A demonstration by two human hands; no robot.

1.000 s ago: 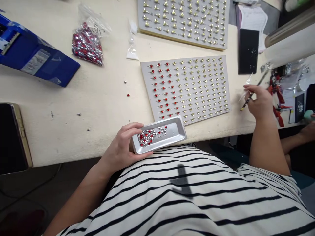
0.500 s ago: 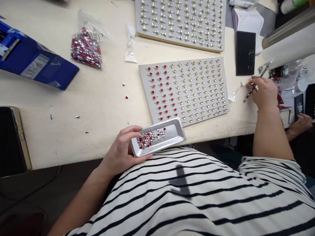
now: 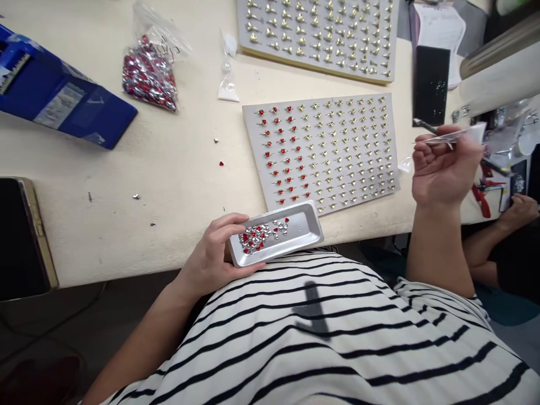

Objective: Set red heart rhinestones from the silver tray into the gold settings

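Observation:
My left hand (image 3: 211, 259) grips a small silver metal tray (image 3: 304, 225) at the table's near edge; red and silver heart stones lie heaped in its left half. A grey board (image 3: 396, 140) studded with rows of small gold settings lies just beyond, its left columns filled with red stones. My right hand (image 3: 442, 169) is raised to the right of the board, palm up, fingers closed on a thin dark stick and a small clear plastic bag (image 3: 459, 134).
A second grey board (image 3: 242, 34) of gold settings lies at the back. A bag of red stones (image 3: 147, 70), a blue box (image 3: 63, 101), a black pad (image 3: 430, 84) and a dark phone (image 3: 21, 236) lie around. Another person's hand (image 3: 521, 208) shows at far right.
My right hand has lifted off the table's right side, turned palm up and picked up a small clear bag along with the stick. My left hand and the tray stay put.

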